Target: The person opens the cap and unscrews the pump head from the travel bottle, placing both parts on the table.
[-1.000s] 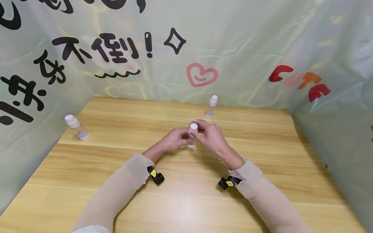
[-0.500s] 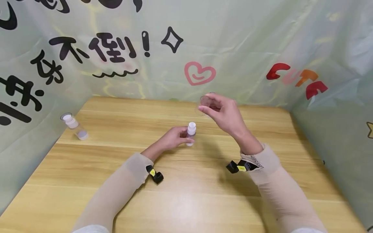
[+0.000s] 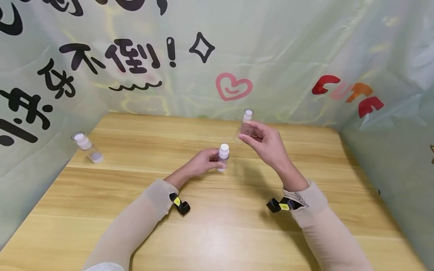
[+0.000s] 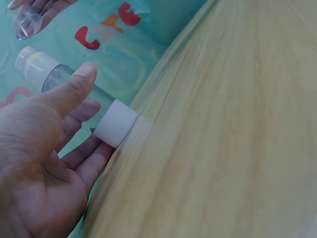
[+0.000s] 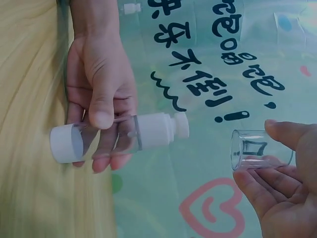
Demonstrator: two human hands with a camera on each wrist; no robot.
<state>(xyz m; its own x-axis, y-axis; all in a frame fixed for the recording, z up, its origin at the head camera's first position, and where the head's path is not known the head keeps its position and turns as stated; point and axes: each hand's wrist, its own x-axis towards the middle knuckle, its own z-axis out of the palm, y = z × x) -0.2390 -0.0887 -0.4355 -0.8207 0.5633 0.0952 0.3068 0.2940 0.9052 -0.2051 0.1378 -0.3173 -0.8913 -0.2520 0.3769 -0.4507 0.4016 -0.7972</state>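
Note:
A small clear pump bottle (image 3: 223,151) with a white pump head and white base stands upright on the wooden table. My left hand (image 3: 203,162) holds its lower body between thumb and fingers; the left wrist view shows the white base (image 4: 116,123) at the tabletop. To the right and a little farther back, my right hand (image 3: 268,146) is raised above the table. Its thumb and fingers pinch a transparent cap (image 5: 248,153), apart from the bottle. In the right wrist view the bottle's white pump head (image 5: 157,130) is uncovered.
Another pump bottle (image 3: 89,148), with its clear cap on, stands at the table's left edge. A further capped bottle (image 3: 248,114) is at the back, partly hidden behind my right hand. Printed fabric walls (image 3: 285,56) enclose the table (image 3: 217,233) at the back and sides.
The clear cap has come off the bottle in my right hand, moving up and to the right. Since half a second ago that hand has lowered slightly. My left hand stays on the bottle.

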